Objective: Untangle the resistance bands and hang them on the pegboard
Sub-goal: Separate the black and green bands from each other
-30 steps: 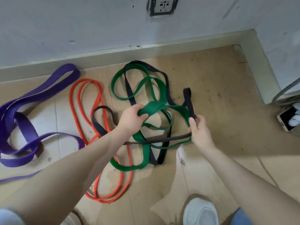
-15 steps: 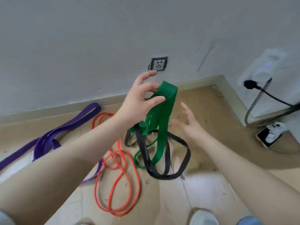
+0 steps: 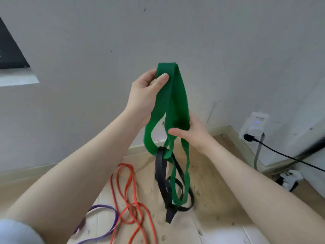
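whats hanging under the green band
A black band hangs tangled through the green band's lower loops, its end dangling above the floor. How they interlock is hidden.

A plain room in a home: white wall point(image 3: 88, 41), pale wooden floor point(image 3: 219, 199), skirting board, wall plug point(image 3: 255, 127) with cable.

Both bare forearms reach forward and upward. The left hand point(image 3: 146, 92) is raised highest, thumb and curled fingers pinching the top fold of the wide green rubber resistance band point(image 3: 173, 103). The right hand point(image 3: 192, 132) sits lower and to the right — thumb across the band's front, fingers wrapped behind it.
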`<state>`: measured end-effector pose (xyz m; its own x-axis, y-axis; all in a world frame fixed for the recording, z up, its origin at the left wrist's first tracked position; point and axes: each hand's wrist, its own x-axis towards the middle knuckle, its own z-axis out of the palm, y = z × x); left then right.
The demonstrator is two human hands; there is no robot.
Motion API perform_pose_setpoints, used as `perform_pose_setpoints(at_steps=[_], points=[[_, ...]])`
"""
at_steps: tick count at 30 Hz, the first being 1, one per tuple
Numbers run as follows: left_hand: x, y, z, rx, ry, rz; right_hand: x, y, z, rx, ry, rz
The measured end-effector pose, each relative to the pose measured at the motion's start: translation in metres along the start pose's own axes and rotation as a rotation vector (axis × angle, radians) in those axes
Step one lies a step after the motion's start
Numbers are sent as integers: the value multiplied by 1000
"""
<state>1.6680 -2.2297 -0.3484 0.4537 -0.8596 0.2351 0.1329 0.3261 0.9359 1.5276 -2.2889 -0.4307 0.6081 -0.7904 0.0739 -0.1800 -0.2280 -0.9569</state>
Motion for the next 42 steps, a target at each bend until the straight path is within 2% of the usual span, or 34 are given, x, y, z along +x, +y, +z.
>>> perform_pose_setpoints(at_steps=[3,5,7,8,11,13,16,19,21,23,26,28,32,35,38,40,42], points=[[1,-22,-12,102,-17,-63,1,9,5,26,194,62],[2,-50,-28,347,-10,-154,4,10,-2,31,324,67],[-2,-87,-50,662,4,-363,13,5,-13,76,462,73],[-9,-106,-59,722,-23,-496,19,1,-19,108,517,89],[-39,-152,-63,626,-220,-759,34,-6,-31,216,592,175],[-54,-171,-52,635,-380,-749,39,-6,-37,276,593,233],[-61,-190,-32,725,-444,-599,37,2,-42,274,585,263],[-60,-200,-31,848,-516,-527,32,22,-55,259,628,286],[-55,-198,-46,876,-483,-503,26,43,-69,176,714,304],[-44,-190,-66,842,-349,-486,16,68,-83,-63,774,332],[-29,-170,-84,495,-98,-491,-3,108,-88,-289,660,408],[-23,-158,-81,296,-37,-447,-13,131,-81,-336,524,496],[-16,-142,-63,28,-50,-359,-20,153,-67,-412,323,561],[-9,-130,-55,-129,-25,-284,-24,157,-68,-606,72,601],[-4,-119,-52,-319,-20,-228,-26,156,-68,-655,1,669],[-3,-114,-49,-318,-72,-209,-25,151,-64,-640,-71,679],[-3,-111,-43,-219,-124,-209,-24,142,-55,-655,-228,676]])
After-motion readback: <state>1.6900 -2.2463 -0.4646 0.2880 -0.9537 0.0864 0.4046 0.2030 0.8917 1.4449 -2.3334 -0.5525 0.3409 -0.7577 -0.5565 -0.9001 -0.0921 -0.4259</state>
